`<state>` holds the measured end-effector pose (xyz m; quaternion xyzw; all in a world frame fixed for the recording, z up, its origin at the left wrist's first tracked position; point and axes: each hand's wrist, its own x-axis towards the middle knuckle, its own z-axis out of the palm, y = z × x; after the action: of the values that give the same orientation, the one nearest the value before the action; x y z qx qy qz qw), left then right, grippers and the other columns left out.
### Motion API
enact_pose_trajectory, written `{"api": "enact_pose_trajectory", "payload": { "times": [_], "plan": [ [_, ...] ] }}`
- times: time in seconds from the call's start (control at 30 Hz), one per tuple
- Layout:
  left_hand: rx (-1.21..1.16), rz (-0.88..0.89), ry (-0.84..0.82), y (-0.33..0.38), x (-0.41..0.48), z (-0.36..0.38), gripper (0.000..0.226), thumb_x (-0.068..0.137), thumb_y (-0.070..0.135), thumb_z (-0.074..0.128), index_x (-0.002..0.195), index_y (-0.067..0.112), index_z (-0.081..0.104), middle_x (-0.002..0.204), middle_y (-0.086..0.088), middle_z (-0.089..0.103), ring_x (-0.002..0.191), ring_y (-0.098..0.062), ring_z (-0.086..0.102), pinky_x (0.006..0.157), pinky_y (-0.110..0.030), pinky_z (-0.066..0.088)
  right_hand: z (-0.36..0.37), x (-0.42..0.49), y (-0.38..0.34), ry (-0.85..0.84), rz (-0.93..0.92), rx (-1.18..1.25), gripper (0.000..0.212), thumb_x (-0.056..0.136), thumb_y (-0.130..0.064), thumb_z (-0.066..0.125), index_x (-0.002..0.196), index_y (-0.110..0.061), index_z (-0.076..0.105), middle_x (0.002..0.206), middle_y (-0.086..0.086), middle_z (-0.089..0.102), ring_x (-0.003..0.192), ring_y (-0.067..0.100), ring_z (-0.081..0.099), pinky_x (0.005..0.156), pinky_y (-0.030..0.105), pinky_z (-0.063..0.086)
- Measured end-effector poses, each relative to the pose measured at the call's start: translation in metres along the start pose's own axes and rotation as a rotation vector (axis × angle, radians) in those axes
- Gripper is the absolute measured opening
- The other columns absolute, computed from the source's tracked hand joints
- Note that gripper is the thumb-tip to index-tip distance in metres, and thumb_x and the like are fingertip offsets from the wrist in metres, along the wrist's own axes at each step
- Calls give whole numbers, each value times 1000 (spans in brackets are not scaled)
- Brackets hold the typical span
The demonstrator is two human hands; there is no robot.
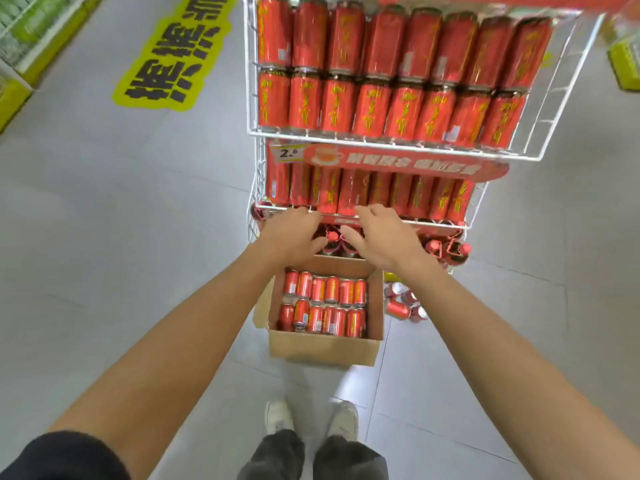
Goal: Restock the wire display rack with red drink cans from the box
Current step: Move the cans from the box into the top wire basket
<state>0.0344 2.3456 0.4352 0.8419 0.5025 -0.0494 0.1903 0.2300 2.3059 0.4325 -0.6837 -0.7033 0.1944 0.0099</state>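
Head view: red cans (325, 304) (yellow lettering) fill cardboard box (322, 349).

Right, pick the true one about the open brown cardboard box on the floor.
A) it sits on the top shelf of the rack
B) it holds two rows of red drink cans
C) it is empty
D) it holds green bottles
B: the open brown cardboard box stands on the grey tiled floor with two rows of red drink cans lying inside.
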Motion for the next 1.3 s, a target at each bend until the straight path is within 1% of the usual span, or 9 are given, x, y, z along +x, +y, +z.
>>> {"api": "enact_pose_trajectory", "payload": {
  "times": [0.07,0.17,0.23,0.4,0.53,0.77,0.93,1.07,1.3],
  "plan": [
    [-10,-20,-77,-12,7,68,37,95,43,55,110,10,60,110,-11,63,103,-33,62,82,-46,53,72,2,20,-63,29,13,61,104,-56,42,145,-11,47,135,15,54,129,37,48,95,49,49],
    [-5,-57,-149,-36,20,175,33,91,54,46,94,22,52,103,-7,66,101,-31,64,92,-51,51,184,10,48,-134,65,19,62,103,-57,42,144,-11,49,136,17,54,130,38,49,99,49,47],
    [-23,-91,-202,-55,31,244,32,94,51,46,95,21,55,104,-9,66,104,-32,65,99,-52,48,256,20,64,-171,95,43,61,103,-57,42,144,-12,49,138,17,54,131,38,48,103,49,46],
    [-107,-165,-247,-103,70,399,38,98,42,55,109,6,60,113,-21,68,108,-42,64,83,-46,53,414,58,104,-227,146,90,64,104,-54,41,150,-10,44,147,18,49,138,37,45,108,47,41],
    [-126,-197,-276,-139,110,487,41,97,44,58,111,5,61,117,-23,68,113,-41,64,87,-46,51,500,100,134,-252,195,116,63,104,-54,41,148,-10,44,143,20,51,136,39,47,106,46,42],
    [-202,-272,-191,-179,203,575,38,93,47,58,105,12,65,117,-16,69,112,-38,65,89,-44,54,589,182,179,-188,275,183,58,103,-54,43,136,-7,52,135,22,56,129,40,53,104,45,45],
    [-263,-408,-89,-198,257,616,38,97,41,59,115,7,62,126,-19,62,119,-40,58,93,-42,49,633,236,206,-124,355,181,59,102,-57,42,126,-7,60,131,21,60,125,40,55,102,46,47],
    [-315,-551,66,-202,273,637,39,93,39,69,109,4,64,122,-22,64,117,-43,59,92,-43,48,653,257,210,-101,428,164,61,101,-58,46,118,-4,68,127,21,66,122,40,58,97,43,48],
    [-368,-717,170,-194,276,650,46,83,34,82,110,1,66,121,-24,65,117,-43,58,94,-43,49,672,258,199,-11,434,-24,56,96,-57,58,117,-6,68,122,17,67,120,34,57,96,39,48]
  ]
}}
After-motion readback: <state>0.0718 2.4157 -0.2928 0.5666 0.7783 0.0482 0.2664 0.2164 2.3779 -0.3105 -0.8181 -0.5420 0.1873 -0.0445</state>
